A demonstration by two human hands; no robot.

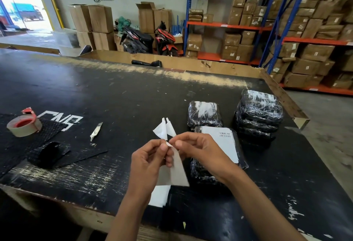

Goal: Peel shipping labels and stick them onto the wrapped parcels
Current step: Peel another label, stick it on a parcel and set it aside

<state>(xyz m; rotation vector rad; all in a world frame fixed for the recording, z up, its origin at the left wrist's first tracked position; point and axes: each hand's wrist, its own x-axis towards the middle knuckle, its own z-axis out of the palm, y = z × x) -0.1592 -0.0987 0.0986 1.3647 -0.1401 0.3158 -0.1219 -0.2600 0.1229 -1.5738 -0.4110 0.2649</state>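
Both hands meet above the black table, pinching a white shipping label [179, 170] that is twisted at the pinch, its upper ends fanned out. My left hand [148, 161] grips it from the left and my right hand [198, 150] from the right. Under my right hand lies a black wrapped parcel [241, 161] with a white barcode label [226, 141] on top. Another wrapped parcel [205, 114] lies just beyond it. A stack of wrapped parcels [258, 114] stands to the right. More white label sheets [159, 196] lie on the table below my left wrist.
A tape roll in a red dispenser [23, 125] sits at the left on a dark mat [49, 128]. A small cutter [96, 131] and black plastic film [48, 153] lie nearby. The table edge [284, 97] runs along the right. Shelves of boxes [286, 30] stand behind.
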